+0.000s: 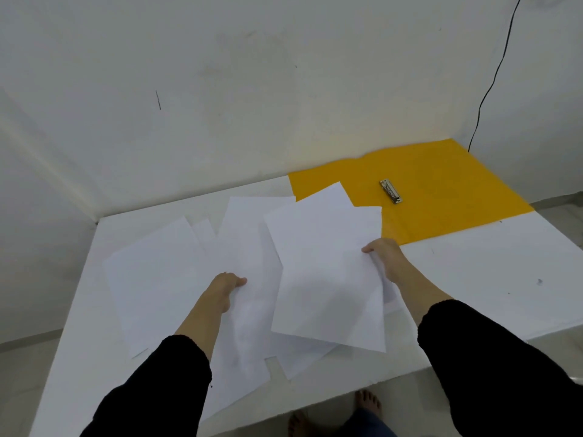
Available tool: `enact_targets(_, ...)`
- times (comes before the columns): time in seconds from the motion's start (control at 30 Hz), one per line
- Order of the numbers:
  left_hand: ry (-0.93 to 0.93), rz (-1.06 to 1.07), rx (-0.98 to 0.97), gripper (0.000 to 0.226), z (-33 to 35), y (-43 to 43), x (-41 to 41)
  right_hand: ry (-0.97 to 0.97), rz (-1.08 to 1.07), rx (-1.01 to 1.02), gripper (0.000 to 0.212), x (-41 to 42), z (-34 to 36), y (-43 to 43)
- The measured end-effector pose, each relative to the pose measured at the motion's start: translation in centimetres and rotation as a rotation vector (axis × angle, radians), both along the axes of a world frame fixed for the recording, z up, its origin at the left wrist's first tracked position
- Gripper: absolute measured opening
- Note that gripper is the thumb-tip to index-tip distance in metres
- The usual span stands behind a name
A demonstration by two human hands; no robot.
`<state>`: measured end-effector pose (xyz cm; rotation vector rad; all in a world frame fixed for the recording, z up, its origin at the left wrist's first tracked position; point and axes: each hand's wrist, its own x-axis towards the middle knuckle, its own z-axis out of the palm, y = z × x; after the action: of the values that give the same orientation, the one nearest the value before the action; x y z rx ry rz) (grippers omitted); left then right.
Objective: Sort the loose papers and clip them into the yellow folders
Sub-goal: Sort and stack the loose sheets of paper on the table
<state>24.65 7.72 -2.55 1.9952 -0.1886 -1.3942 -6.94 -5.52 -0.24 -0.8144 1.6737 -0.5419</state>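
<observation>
Currently the right hand [383,257] pinches a raised sheet [325,272] by its edge, and the left hand [225,290] grips another. The yellow folder [448,184] lies open just beyond the right hand. Such edge holds could let sheets sag or slip.

The loose papers [246,263] are plain white and unmarked, lying on a white table [473,272]. The open folder [441,181] is deep yellow with a silver metal clip [391,191]. Both sleeves [492,357] are black, the wall [220,74] off-white with a thin black cable [492,83].
</observation>
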Motion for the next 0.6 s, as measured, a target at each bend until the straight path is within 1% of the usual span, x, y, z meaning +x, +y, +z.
enact_targets(0.07,0.074,0.024,-0.043,0.045,0.0,-0.1,-0.9,-0.015,0.06,0.022,0.051,1.6,-0.4,1.0)
enact_targets(0.13,0.133,0.063,-0.107,0.043,-0.2,-0.1,-1.5,-0.018,0.131,0.02,0.055,3.0,-0.8,2.0)
enact_targets(0.2,0.163,0.081,-0.149,0.051,-0.2,-0.2,-2.0,-0.02,0.19,-0.012,0.048,4.2,-1.2,2.9)
enact_targets(0.3,0.181,0.056,-0.164,0.065,-0.1,-0.1,-2.1,-0.061,0.274,-0.024,0.051,5.8,-1.8,3.6)
enact_targets(0.37,0.159,0.016,-0.153,0.069,-0.2,0.0,-2.0,-0.007,0.374,-0.043,0.052,6.7,-1.8,3.8)
enact_targets(0.43,0.126,0.005,-0.129,0.075,-0.3,0.0,-1.8,0.09,0.456,-0.105,0.05,7.4,-2.1,3.6)
enact_targets(0.5,0.11,0.009,-0.113,0.083,-0.2,-0.1,-1.5,0.14,0.477,-0.198,0.047,8.1,-2.2,3.4)
enact_targets(0.6,0.1,-0.029,-0.083,0.08,-0.4,-0.4,-0.8,0.191,0.495,-0.311,0.044,9.0,-2.3,2.6)
